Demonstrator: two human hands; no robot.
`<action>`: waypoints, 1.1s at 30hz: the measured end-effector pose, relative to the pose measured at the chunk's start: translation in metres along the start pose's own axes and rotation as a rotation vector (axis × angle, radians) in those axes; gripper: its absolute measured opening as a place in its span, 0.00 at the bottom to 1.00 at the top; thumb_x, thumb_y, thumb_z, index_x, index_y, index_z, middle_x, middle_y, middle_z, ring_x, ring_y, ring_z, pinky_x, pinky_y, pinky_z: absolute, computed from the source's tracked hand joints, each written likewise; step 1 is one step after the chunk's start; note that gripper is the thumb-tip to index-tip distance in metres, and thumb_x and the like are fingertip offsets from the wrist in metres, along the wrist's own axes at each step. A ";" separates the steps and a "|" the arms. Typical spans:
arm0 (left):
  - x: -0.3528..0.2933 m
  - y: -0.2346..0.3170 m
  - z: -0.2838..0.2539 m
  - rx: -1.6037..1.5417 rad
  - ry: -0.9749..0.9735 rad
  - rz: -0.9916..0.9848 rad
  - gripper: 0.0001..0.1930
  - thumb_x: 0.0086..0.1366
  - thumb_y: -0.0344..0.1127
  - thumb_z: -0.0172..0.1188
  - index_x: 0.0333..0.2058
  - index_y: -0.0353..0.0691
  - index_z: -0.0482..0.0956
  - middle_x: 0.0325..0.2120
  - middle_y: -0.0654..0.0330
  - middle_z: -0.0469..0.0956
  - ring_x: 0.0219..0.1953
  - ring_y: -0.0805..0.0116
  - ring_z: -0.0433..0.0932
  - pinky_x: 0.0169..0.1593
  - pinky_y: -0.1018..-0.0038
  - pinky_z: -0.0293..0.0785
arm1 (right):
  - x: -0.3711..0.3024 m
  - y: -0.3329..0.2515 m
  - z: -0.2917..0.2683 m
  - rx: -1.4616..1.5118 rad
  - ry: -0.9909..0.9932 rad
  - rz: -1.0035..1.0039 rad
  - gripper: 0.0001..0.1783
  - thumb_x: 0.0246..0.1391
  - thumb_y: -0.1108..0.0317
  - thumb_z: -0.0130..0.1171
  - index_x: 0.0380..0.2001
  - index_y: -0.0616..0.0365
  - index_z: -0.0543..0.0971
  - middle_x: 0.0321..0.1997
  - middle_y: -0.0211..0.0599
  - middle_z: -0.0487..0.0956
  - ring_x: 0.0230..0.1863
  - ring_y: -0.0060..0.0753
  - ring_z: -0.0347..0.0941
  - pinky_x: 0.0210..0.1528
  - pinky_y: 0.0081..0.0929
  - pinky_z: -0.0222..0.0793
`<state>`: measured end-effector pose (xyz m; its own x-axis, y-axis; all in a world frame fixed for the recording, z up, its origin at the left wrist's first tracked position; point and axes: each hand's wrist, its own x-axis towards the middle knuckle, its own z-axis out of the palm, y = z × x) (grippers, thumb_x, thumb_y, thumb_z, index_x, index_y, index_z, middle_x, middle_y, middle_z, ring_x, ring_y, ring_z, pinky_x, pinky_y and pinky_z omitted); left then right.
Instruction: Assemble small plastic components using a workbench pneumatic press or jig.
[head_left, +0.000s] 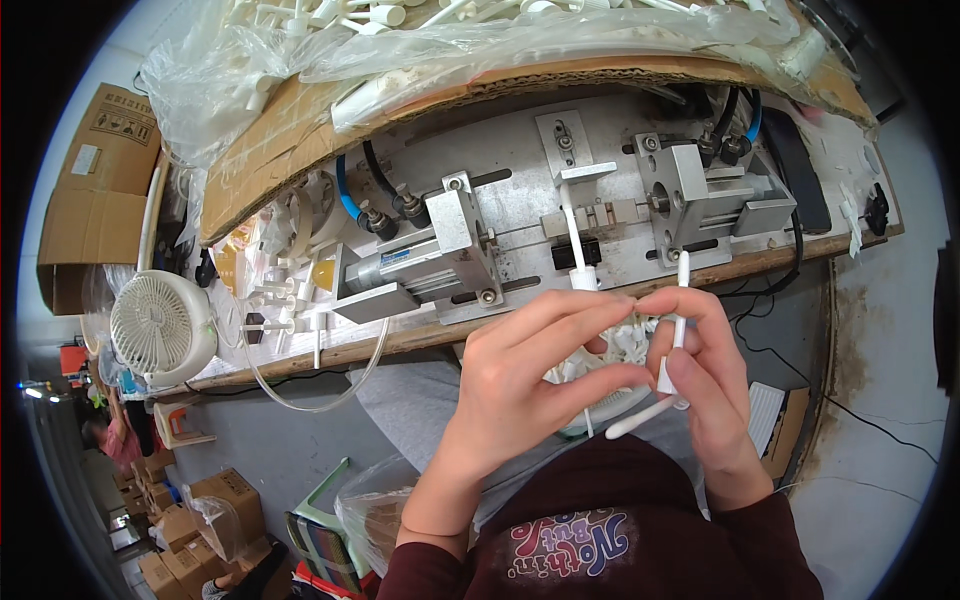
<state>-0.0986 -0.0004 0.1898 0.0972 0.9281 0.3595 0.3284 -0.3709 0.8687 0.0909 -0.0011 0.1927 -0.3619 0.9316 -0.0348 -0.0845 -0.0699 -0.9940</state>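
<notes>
My right hand (705,375) is closed around white plastic stick pieces. One slim white stick (682,325) stands nearly upright between the thumb and fingers, with a wider sleeve at its lower part. A second white rod end (640,417) slants out below, toward the left. My left hand (545,365) is beside it, thumb and fingers curved apart, fingertips close to the right index finger; nothing shows in its grasp. Just beyond the hands, a white plastic tube (574,235) with a wider cap end rests across the small metal block of the bench fixture.
Two pneumatic cylinder clamps (460,240) (690,205) flank the fixture on a metal plate. White parts (290,300) lie on the bench at left, near a white fan (163,327). Cardboard (290,130) and bagged white parts line the back. More white pieces (625,345) sit beneath my hands.
</notes>
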 end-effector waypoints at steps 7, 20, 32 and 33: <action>-0.004 0.006 0.005 -0.070 -0.057 0.051 0.19 0.44 0.26 0.78 0.39 0.35 0.87 0.38 0.56 0.82 0.36 0.67 0.82 0.40 0.75 0.81 | 0.003 -0.005 0.011 -0.080 -0.014 0.036 0.33 0.71 0.58 0.42 0.71 0.66 0.52 0.27 0.29 0.74 0.27 0.16 0.64 0.32 0.18 0.58; 0.001 -0.012 0.004 0.716 0.029 0.191 0.17 0.52 0.26 0.71 0.43 0.39 0.86 0.48 0.60 0.84 0.30 0.67 0.79 0.32 0.76 0.74 | 0.012 0.010 -0.004 0.237 0.145 0.044 0.33 0.65 0.39 0.52 0.49 0.63 0.73 0.26 0.19 0.66 0.26 0.10 0.55 0.30 0.14 0.48; 0.007 -0.015 0.005 0.737 0.038 0.149 0.16 0.52 0.30 0.72 0.42 0.43 0.86 0.48 0.67 0.84 0.19 0.69 0.72 0.27 0.76 0.70 | 0.008 0.002 -0.003 0.293 0.152 -0.103 0.15 0.74 0.58 0.42 0.38 0.58 0.68 0.37 0.35 0.69 0.32 0.21 0.63 0.36 0.20 0.58; 0.008 -0.013 0.005 0.743 0.024 0.146 0.17 0.52 0.30 0.73 0.42 0.43 0.86 0.48 0.66 0.84 0.20 0.69 0.74 0.27 0.77 0.70 | 0.008 0.001 -0.004 0.150 0.207 -0.151 0.15 0.73 0.59 0.43 0.39 0.59 0.71 0.37 0.35 0.70 0.35 0.21 0.63 0.39 0.20 0.58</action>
<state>-0.0977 0.0124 0.1801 0.1706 0.8668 0.4685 0.8613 -0.3622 0.3564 0.0914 0.0076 0.1909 -0.1396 0.9873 0.0763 -0.2644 0.0371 -0.9637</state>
